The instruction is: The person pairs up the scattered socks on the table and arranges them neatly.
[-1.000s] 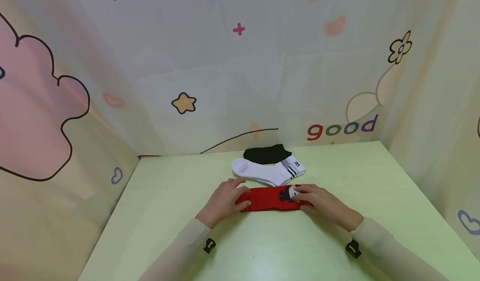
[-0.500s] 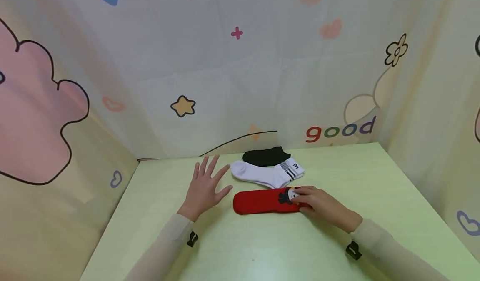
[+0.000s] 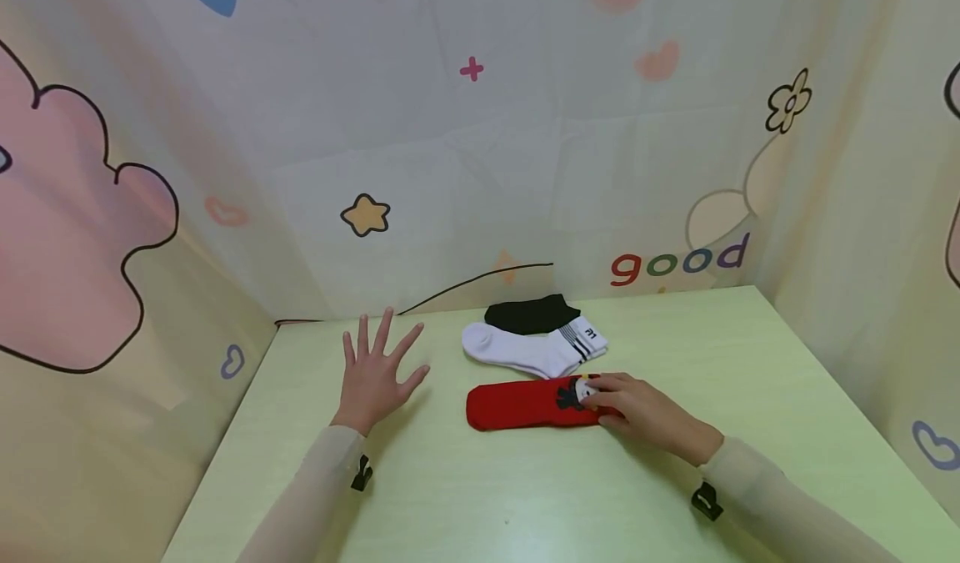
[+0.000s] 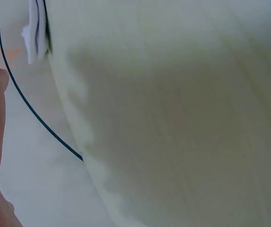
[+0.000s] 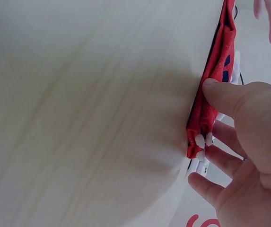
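A red sock (image 3: 510,404) with a black-and-white cartoon figure lies flat on the table, its toe to the left. My right hand (image 3: 648,413) rests on its cuff end. In the right wrist view the thumb (image 5: 220,92) touches the near side of the sock (image 5: 215,66), and relaxed fingers lie at its cuff. My left hand (image 3: 369,388) is held with spread, straight fingers to the left of the socks, touching none of them. Just behind the red sock lies a white sock (image 3: 517,350) with black stripes. A black sock (image 3: 528,314) lies behind the white one.
The pale table (image 3: 450,496) reaches back to a printed curtain (image 3: 420,129) hanging along its rear and sides. Both forearms wear light sleeves (image 3: 300,496) with small black clips at the wrists.
My left hand has let go of the red sock's toe end and moved left, its fingers spreading. My right hand stays on the cuff end, and the socks have kept their places.
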`<state>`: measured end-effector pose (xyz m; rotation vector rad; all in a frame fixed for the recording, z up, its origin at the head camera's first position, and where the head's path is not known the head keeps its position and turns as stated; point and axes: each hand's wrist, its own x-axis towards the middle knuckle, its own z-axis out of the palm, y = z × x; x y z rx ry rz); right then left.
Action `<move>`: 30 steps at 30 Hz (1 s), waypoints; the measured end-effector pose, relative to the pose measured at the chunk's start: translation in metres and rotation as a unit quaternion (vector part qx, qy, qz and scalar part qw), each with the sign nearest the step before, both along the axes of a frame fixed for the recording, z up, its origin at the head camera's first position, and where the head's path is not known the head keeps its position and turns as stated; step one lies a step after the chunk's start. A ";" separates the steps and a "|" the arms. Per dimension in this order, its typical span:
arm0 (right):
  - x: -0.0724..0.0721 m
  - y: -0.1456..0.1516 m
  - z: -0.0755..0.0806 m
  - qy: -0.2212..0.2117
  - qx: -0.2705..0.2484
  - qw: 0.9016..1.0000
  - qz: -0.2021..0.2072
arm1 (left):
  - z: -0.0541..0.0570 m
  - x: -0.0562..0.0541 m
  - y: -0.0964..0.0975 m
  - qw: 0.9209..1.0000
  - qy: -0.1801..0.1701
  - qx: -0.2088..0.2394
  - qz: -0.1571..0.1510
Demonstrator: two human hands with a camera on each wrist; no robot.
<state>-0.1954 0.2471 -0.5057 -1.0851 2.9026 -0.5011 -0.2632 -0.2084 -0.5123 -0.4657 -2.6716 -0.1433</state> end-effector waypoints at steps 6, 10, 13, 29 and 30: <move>-0.001 0.000 -0.001 0.003 0.005 1.000 -0.003 | -0.009 -0.005 -0.011 1.000 -0.025 -0.001 0.018; -0.002 -0.001 -0.003 0.005 0.005 1.000 -0.002 | -0.013 -0.005 -0.015 0.999 -0.040 0.003 0.025; -0.002 -0.002 -0.002 0.007 0.006 1.000 -0.001 | -0.013 -0.005 -0.018 0.999 -0.046 0.006 0.027; -0.014 0.009 0.017 0.145 -0.023 0.988 -0.044 | -0.009 -0.008 -0.018 0.998 -0.050 0.002 0.038; -0.018 0.012 0.018 0.165 -0.023 0.985 -0.051 | -0.008 -0.008 -0.018 0.998 -0.051 0.002 0.038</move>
